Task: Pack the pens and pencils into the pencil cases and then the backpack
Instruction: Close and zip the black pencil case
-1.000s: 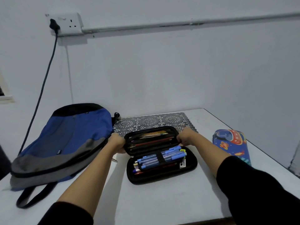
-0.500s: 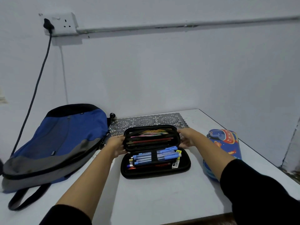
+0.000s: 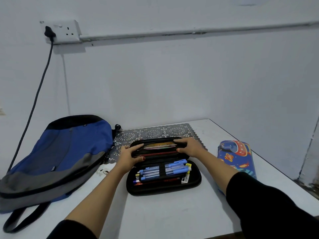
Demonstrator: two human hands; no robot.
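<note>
A black pencil case lies open in the middle of the white table. Its lower half holds several blue pens under an elastic band, plus red pencils. Its raised lid carries more pencils in a pocket. My left hand grips the lid's left end, thumb on the inside. My right hand grips the lid's right end the same way. A blue and grey backpack lies flat to the left. A second, blue pencil case with a rocket print lies closed to the right, partly behind my right arm.
A dark lace placemat lies under the far side of the black case. A wall socket with a black cable hangs above the backpack. The table's right edge runs close past the rocket case.
The lid has been lifted and tilted toward me. Both hands have slid from the lid's outer ends onto its top edge, with thumbs now inside.
</note>
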